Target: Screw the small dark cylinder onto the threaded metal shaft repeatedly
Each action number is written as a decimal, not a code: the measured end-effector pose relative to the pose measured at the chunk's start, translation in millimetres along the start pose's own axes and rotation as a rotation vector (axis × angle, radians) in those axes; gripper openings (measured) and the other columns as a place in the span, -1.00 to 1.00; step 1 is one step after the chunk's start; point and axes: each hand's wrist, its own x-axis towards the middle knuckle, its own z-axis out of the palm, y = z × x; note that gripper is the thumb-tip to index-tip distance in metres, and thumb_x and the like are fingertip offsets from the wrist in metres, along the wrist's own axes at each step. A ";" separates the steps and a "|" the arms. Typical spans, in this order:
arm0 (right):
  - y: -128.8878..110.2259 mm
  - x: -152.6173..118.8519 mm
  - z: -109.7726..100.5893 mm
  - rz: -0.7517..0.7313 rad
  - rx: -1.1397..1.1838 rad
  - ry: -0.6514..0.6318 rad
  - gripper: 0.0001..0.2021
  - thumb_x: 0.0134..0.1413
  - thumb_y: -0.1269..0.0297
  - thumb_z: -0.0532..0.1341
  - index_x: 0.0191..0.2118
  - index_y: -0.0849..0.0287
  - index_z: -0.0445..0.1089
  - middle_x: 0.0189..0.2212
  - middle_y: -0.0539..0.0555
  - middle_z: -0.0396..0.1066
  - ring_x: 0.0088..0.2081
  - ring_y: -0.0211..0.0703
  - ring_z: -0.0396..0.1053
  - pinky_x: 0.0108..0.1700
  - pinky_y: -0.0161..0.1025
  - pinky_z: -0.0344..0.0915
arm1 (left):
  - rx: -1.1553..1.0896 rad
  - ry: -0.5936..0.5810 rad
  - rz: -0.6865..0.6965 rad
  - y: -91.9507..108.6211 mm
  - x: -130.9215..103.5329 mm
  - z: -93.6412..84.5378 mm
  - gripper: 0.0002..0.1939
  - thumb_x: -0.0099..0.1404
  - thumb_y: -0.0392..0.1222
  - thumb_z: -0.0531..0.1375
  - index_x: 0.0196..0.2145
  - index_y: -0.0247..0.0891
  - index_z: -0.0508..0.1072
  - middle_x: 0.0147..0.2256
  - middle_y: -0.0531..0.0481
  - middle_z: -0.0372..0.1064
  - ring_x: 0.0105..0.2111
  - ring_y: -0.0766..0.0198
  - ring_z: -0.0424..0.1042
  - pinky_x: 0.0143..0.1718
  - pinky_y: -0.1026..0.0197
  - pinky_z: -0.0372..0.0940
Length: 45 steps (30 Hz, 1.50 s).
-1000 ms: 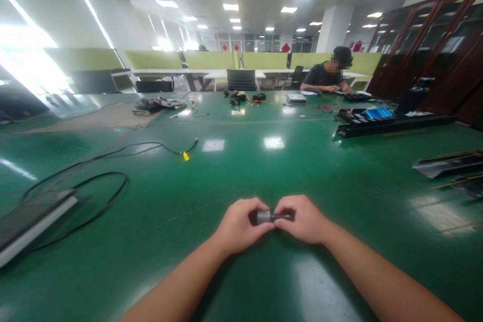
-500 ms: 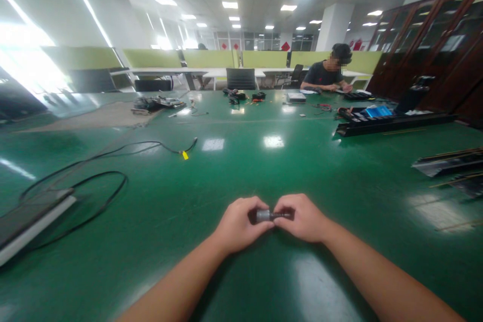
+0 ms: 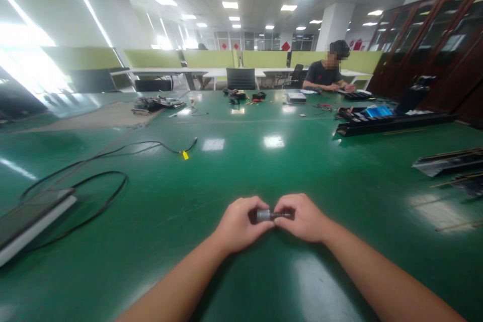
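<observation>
Just above the green table, my left hand (image 3: pixel 238 224) closes its thumb and fingers around a small grey cylinder (image 3: pixel 263 215) lying sideways. A thin dark rod (image 3: pixel 286 215) points from the cylinder to the right. My right hand (image 3: pixel 304 219) pinches around this rod with thumb and forefinger. The tips of both hands almost touch in the middle. Part of the piece is covered by my fingers, and its exact kind cannot be made out.
The green table (image 3: pixel 234 171) spreads around my hands. A black cable (image 3: pixel 121 148) with a yellow tag curls at left near a flat dark device (image 3: pixel 33 216). Black metal channels (image 3: pixel 396 123) lie at right. Across the table, a person (image 3: pixel 324 73) sits working with small parts.
My hands and the held piece stay practically still. The person across the table has shifted slightly, head a little to the left and higher.
</observation>
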 end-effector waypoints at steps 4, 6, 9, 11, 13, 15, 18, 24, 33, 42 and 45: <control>0.2 -0.4 -1.2 0.000 -0.008 0.000 -0.98 -0.01 0.38 0.31 -0.39 0.17 0.49 -0.46 0.00 0.47 -0.42 -0.21 0.37 -0.33 -0.30 0.22 | -0.004 -0.001 -0.007 0.0 -0.3 -0.5 -0.75 0.15 -0.06 0.36 -0.24 -0.18 0.50 -0.30 0.02 0.49 -0.29 0.20 0.43 -0.23 0.19 0.23; 0.6 -0.7 -1.5 0.004 -0.015 0.003 -0.98 -0.01 0.38 0.31 -0.39 0.18 0.49 -0.46 0.00 0.47 -0.41 -0.21 0.37 -0.33 -0.30 0.21 | -0.009 0.003 -0.008 -0.3 -0.4 -0.6 -0.75 0.15 -0.07 0.35 -0.23 -0.18 0.50 -0.30 0.03 0.49 -0.29 0.20 0.43 -0.24 0.20 0.23; 1.4 -1.3 -1.2 0.012 -0.011 -0.001 -0.98 -0.01 0.37 0.31 -0.38 0.18 0.49 -0.46 0.01 0.47 -0.41 -0.21 0.37 -0.33 -0.31 0.21 | -0.009 0.006 -0.003 -0.6 -0.3 -0.3 -0.76 0.16 -0.06 0.35 -0.24 -0.17 0.49 -0.32 0.05 0.48 -0.31 0.22 0.42 -0.25 0.21 0.22; 1.9 -1.6 -0.9 0.014 -0.011 -0.003 -0.98 -0.01 0.37 0.31 -0.39 0.18 0.49 -0.47 0.00 0.47 -0.41 -0.21 0.37 -0.33 -0.31 0.21 | -0.007 0.008 -0.002 -0.8 0.0 0.0 -0.77 0.16 -0.06 0.35 -0.25 -0.17 0.49 -0.33 0.06 0.47 -0.32 0.23 0.42 -0.25 0.21 0.21; 2.1 -1.8 -0.7 0.009 -0.017 0.001 -0.98 -0.01 0.37 0.31 -0.39 0.18 0.49 -0.47 0.00 0.46 -0.41 -0.21 0.37 -0.33 -0.31 0.20 | -0.009 0.008 -0.001 -1.0 0.2 0.1 -0.76 0.16 -0.06 0.35 -0.24 -0.18 0.49 -0.33 0.06 0.47 -0.32 0.23 0.42 -0.25 0.21 0.21; 1.8 -1.9 -0.8 0.006 -0.019 0.004 -0.98 -0.01 0.37 0.31 -0.38 0.18 0.48 -0.47 0.00 0.46 -0.42 -0.21 0.36 -0.34 -0.31 0.20 | -0.013 0.011 0.000 -1.3 0.3 0.1 -0.76 0.16 -0.07 0.35 -0.24 -0.18 0.49 -0.32 0.05 0.47 -0.32 0.23 0.42 -0.25 0.21 0.22; 0.7 -1.8 -1.0 0.007 -0.014 0.006 -0.96 -0.02 0.38 0.32 -0.37 0.18 0.48 -0.48 -0.01 0.45 -0.43 -0.22 0.35 -0.36 -0.32 0.18 | -0.019 0.018 -0.005 -1.4 0.2 0.0 -0.76 0.17 -0.05 0.34 -0.24 -0.19 0.49 -0.32 0.04 0.47 -0.31 0.23 0.43 -0.25 0.21 0.23; 0.2 -0.8 -0.7 0.009 -0.018 0.011 -0.98 -0.01 0.37 0.31 -0.38 0.17 0.48 -0.48 -0.02 0.46 -0.43 -0.22 0.35 -0.35 -0.32 0.19 | -0.021 0.014 -0.007 -1.5 -0.2 0.4 -0.76 0.18 -0.06 0.34 -0.22 -0.18 0.49 -0.31 0.04 0.47 -0.30 0.22 0.43 -0.24 0.21 0.24; -1.1 -0.6 -1.2 0.028 -0.013 0.022 -0.98 0.01 0.36 0.31 -0.38 0.17 0.49 -0.48 -0.02 0.47 -0.44 -0.22 0.35 -0.36 -0.32 0.19 | -0.008 0.004 -0.013 -2.1 -0.6 0.2 -0.76 0.21 -0.05 0.31 -0.20 -0.17 0.47 -0.30 0.04 0.47 -0.32 0.23 0.40 -0.25 0.21 0.22; -1.5 -0.8 -1.6 0.035 -0.002 0.017 -0.98 0.01 0.36 0.31 -0.37 0.17 0.49 -0.48 -0.01 0.47 -0.43 -0.22 0.35 -0.36 -0.32 0.19 | -0.005 0.001 -0.017 -2.1 -0.2 -0.2 -0.76 0.22 -0.05 0.30 -0.20 -0.18 0.47 -0.29 0.01 0.47 -0.31 0.21 0.40 -0.25 0.21 0.22; -2.1 -0.7 -2.4 0.039 -0.002 0.014 -0.97 0.01 0.37 0.31 -0.36 0.16 0.49 -0.48 -0.01 0.47 -0.43 -0.21 0.36 -0.36 -0.32 0.19 | -0.001 0.002 -0.013 -2.2 -0.6 0.0 -0.75 0.22 -0.03 0.29 -0.19 -0.18 0.47 -0.28 0.01 0.47 -0.30 0.20 0.41 -0.24 0.20 0.22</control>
